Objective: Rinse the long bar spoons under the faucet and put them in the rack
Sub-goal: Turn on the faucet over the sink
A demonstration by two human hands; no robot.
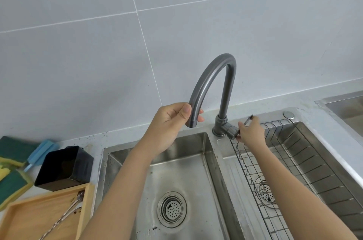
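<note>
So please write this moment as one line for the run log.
left hand: holds faucet spout | right hand: on faucet handle | water: none visible | bar spoons: in wooden tray | rack: no spoons

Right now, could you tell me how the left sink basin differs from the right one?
The left stainless steel sink basin is bare inside, while the right stainless steel sink basin holds a wire rack. The grey curved faucet spout, gripped by the left hand, hangs over the left basin, not the right. Both have round perforated drain strainers.
</note>
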